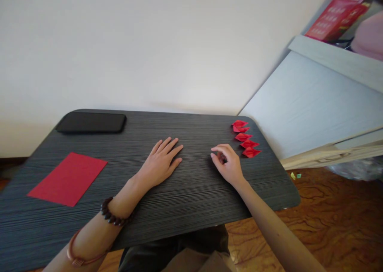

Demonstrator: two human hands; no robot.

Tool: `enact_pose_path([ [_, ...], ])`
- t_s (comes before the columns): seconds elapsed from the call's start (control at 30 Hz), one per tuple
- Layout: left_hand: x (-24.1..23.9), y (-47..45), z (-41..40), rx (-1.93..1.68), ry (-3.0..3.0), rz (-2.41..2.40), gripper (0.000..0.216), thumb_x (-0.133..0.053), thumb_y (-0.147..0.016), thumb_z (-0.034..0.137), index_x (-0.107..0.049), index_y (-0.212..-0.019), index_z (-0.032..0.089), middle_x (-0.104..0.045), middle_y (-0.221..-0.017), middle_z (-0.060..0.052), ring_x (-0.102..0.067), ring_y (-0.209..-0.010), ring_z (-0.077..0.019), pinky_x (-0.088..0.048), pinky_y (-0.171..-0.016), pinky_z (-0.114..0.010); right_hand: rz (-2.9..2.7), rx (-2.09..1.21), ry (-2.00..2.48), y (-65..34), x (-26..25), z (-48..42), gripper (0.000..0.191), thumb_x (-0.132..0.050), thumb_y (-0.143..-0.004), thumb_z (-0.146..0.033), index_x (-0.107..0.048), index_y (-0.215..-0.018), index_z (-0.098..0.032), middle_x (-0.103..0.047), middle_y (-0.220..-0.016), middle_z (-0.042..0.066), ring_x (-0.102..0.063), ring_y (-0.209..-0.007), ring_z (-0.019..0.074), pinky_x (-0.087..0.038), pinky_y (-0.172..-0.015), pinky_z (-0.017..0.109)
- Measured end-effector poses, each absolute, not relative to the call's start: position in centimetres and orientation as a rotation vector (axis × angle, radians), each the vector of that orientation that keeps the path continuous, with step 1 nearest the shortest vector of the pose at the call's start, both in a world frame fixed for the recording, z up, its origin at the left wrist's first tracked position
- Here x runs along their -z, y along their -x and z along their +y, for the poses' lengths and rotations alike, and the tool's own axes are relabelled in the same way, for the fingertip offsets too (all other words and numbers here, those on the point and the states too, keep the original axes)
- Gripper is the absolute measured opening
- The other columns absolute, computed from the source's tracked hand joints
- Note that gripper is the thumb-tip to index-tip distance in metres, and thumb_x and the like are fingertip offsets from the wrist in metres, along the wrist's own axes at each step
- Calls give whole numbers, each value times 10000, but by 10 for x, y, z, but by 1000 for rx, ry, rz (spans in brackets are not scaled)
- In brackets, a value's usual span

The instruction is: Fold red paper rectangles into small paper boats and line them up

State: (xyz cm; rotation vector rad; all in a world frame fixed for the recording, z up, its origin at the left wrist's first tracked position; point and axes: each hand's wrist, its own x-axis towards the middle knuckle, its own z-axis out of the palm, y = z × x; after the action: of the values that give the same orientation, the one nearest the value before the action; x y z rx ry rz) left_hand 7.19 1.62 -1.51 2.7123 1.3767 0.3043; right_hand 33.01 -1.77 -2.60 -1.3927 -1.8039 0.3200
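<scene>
My left hand (161,160) lies flat on the dark striped table (185,208), fingers stretched out, holding nothing. My right hand (228,162) rests to its right with fingers curled toward the thumb; a hint of red shows under them, too small to name. Just beyond the right hand, several small folded red paper pieces (245,138) sit in a row near the table's right edge. A flat red paper sheet (68,178) lies at the left of the table, well away from both hands. Bead and cord bracelets (112,216) circle my left wrist.
A black pad or case (91,122) lies at the table's back left corner. A pale wall stands behind. A large grey board (314,104) leans at the right, with a red box (333,18) above it. Wooden floor shows below the table's right edge.
</scene>
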Motion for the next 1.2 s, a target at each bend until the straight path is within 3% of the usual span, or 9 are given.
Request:
enact_pose_path([
  [0.13, 9, -53, 1, -205, -2707, 1445, 437, -333, -963, 386, -422, -1376, 276, -328, -1497, -38, -254, -1386, -255, -208, -1132, -486, -2025, -367, 1244, -286, 26, 9, 217, -517, -856, -181, -572, -1059, -234, -549, -1057, 61, -579, -832, 158, -512, -769, 322],
  [0.23, 4, -30, -8, -183, -2678, 1711, 431, -359, -955, 364, -446, -1363, 256, -341, -1486, -68, -244, -1382, -294, -188, -1126, -519, -2172, -326, 1167, -257, 25, 25, 244, -499, -865, -181, -559, -1098, -221, -553, -1094, 80, -536, -1039, 210, -452, -935, 378],
  [0.43, -12, 29, -22, 18, -2402, 2357, 518, -429, -906, 369, -432, -1345, 94, -379, -1410, -237, -378, -1256, -432, -390, -940, -561, -2266, -231, 1253, -223, 22, 41, 256, -489, -873, -225, -552, -1120, -209, -559, -1151, 98, -507, -1062, 264, -435, -895, 436],
  [0.5, -18, 43, -23, 214, -2285, 2381, 479, -403, -907, 350, -489, -1244, 20, -513, -1248, -280, -500, -1138, -425, -439, -876, -526, -2265, -219, 1270, -220, 22, 42, 257, -495, -872, -240, -553, -1122, -220, -560, -1159, 99, -495, -1079, 278, -424, -894, 455],
  [0.57, -23, 50, -23, 282, -2232, 2351, 376, -340, -925, 315, -579, -1081, 70, -640, -1011, -210, -630, -918, -343, -502, -750, -437, -2265, -225, 1261, -221, 23, 42, 258, -495, -873, -243, -553, -1123, -227, -563, -1156, 98, -494, -1080, 280, -423, -888, 456],
  [0.73, -30, 42, -16, 461, -2172, 2343, 338, -301, -913, 255, -608, -927, 113, -662, -935, -191, -658, -835, -328, -488, -589, -362, -2262, -236, 1229, -224, 27, 41, 239, -500, -869, -242, -568, -1098, -228, -569, -1132, 94, -501, -1072, 275, -423, -891, 453],
  [0.97, -36, 43, -18, 431, -2182, 2370, 310, -358, -873, 244, -566, -1088, 162, -686, -855, -120, -668, -759, -313, -467, -568, -348, -2274, -237, 1223, -225, 30, 43, 242, -507, -870, -258, -575, -1099, -225, -564, -1141, 90, -497, -1073, 273, -427, -892, 456],
  [1.1, -35, 52, -19, 275, -2140, 2457, 262, -373, -856, 238, -577, -1013, 186, -681, -935, -110, -655, -824, -312, -462, -580, -348, -2268, -242, 1201, -226, 30, 44, 240, -503, -873, -258, -577, -1099, -230, -567, -1133, 91, -501, -1069, 273, -431, -887, 460],
  [1.2, -35, 59, -20, 214, -2094, 2443, 325, -369, -859, 233, -545, -1129, 189, -687, -949, -117, -652, -851, -314, -458, -593, -348, -2267, -246, 1197, -226, 30, 44, 237, -507, -870, -262, -579, -1095, -236, -569, -1130, 90, -503, -1064, 275, -435, -879, 464],
])
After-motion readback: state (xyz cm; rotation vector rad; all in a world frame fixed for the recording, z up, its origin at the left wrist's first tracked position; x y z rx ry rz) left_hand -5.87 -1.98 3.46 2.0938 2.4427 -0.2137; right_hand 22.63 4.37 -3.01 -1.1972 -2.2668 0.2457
